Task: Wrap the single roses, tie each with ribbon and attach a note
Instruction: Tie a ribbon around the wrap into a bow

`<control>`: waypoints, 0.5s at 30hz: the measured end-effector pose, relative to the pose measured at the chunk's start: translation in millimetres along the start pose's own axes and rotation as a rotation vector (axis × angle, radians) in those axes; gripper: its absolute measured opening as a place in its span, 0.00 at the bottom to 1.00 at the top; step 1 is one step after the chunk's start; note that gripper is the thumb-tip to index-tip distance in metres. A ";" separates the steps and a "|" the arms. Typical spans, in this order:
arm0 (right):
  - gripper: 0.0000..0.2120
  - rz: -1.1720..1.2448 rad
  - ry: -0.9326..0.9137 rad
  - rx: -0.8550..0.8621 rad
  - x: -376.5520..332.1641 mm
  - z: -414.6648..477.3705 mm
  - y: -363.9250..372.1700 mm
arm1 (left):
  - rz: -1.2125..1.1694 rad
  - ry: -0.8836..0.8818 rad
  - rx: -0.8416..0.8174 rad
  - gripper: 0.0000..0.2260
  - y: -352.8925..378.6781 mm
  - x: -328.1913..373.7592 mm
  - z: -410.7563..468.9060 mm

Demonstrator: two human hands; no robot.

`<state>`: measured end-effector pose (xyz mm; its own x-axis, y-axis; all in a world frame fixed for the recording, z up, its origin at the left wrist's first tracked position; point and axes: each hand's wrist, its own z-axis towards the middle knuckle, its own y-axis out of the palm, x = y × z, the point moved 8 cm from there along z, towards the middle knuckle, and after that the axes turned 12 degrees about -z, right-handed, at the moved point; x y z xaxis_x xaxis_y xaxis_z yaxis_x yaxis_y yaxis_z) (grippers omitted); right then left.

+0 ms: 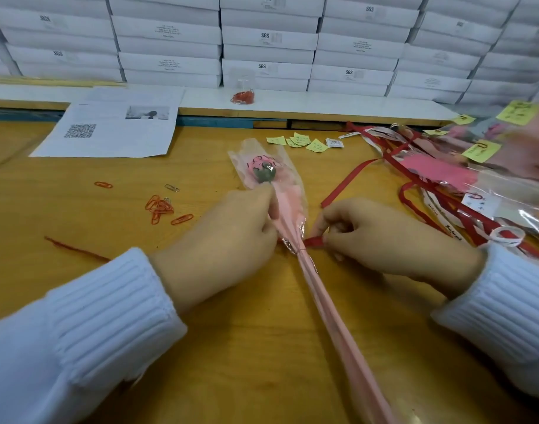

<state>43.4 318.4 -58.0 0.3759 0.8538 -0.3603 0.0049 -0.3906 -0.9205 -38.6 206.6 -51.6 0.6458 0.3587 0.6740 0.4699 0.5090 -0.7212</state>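
Note:
A single rose wrapped in pink paper and clear film [280,185] lies on the wooden table [262,347], its head pointing away from me and its long pink stem wrap [332,316] running toward me. My left hand [231,240] grips the wrap just below the flower. My right hand [384,240] pinches a red ribbon [315,241] at the narrow neck of the wrap. The ribbon's free length [350,175] trails away to the upper right.
Red paper clips [161,208] lie scattered at the left. Small yellow notes [301,140] sit past the rose. Finished wrapped roses with notes and loose ribbons [464,179] pile at the right. A printed sheet [115,123] and stacked white boxes [268,38] stand behind.

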 end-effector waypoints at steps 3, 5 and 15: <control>0.10 -0.006 0.023 0.029 1.7 1.4 -0.8 | 0.013 -0.031 0.031 0.06 -0.2 -5.1 1.2; 0.09 0.021 0.033 0.023 2.0 2.9 1.7 | 0.039 -0.040 0.042 0.10 2.1 -6.7 0.7; 0.05 0.037 -0.001 0.026 -0.3 3.6 7.7 | -0.007 -0.139 -0.110 0.15 11.3 -10.5 -2.8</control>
<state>40.0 316.4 -65.6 0.3741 0.8394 -0.3943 -0.0328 -0.4130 -0.9101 -38.3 206.4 -67.3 0.5566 0.4642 0.6890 0.5420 0.4256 -0.7246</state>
